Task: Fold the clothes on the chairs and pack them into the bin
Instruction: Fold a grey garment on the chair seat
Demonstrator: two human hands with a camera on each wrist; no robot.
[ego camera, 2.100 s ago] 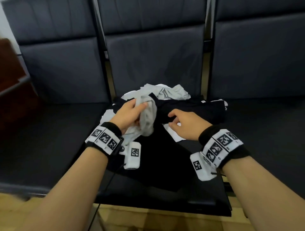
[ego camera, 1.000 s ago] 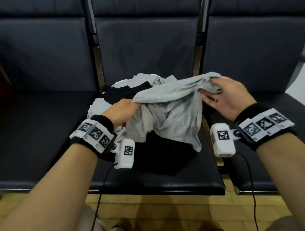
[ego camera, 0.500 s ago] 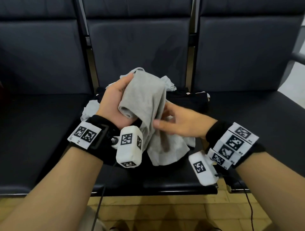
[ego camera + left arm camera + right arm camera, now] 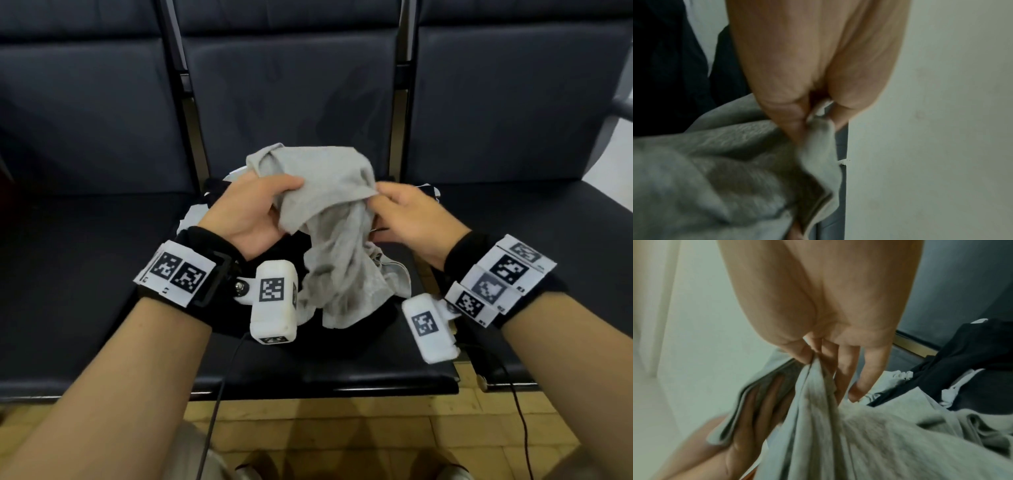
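grey garment (image 4: 329, 212) held up between both hands above the middle chair seat (image 4: 342, 363).
left hand (image 4: 250, 212) curled around soft, bunched knit at its upper edge; right hand (image 4: 407, 219) pinching a fold just opposite, thumb against fingers. long axis hanging downward from the hands, crumpled. dark clothes (image 4: 970, 353) beneath and beyond the hands. square black-and-white code tags on wristbands (image 4: 178, 274), no readable writing.

Both forearms are reaching up from the lower corners of the head view and converging at mid-frame. The left hand (image 4: 253, 209) is curling its fingers, thumb uppermost, around the grey garment (image 4: 329, 219). The right hand (image 4: 407, 219) is pinching the same cloth between thumb and fingers (image 4: 863, 379), palm turned left.
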